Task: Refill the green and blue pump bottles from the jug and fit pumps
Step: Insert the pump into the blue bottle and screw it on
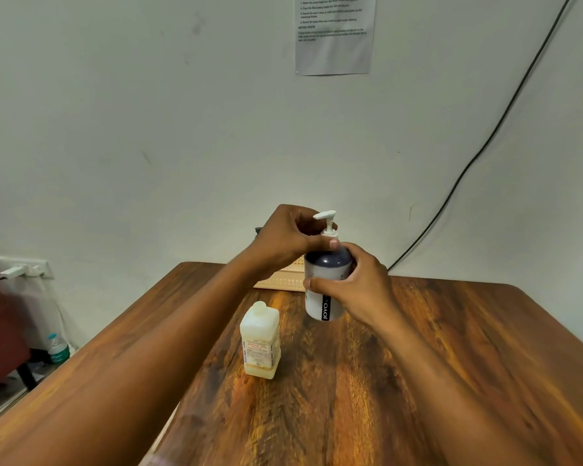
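The left hand [283, 240] hides the pump [327, 222] collar its fingers pinch; the right hand [357, 287] wraps the upright blue bottle [320, 284] above the counter [451, 331], nozzle pointing left. The jug [260, 341] stands nearby.

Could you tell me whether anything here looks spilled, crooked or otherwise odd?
Nothing stands out: no spill shows on the table, the jug stands upright and capped, and the pump sits straight on the blue bottle.
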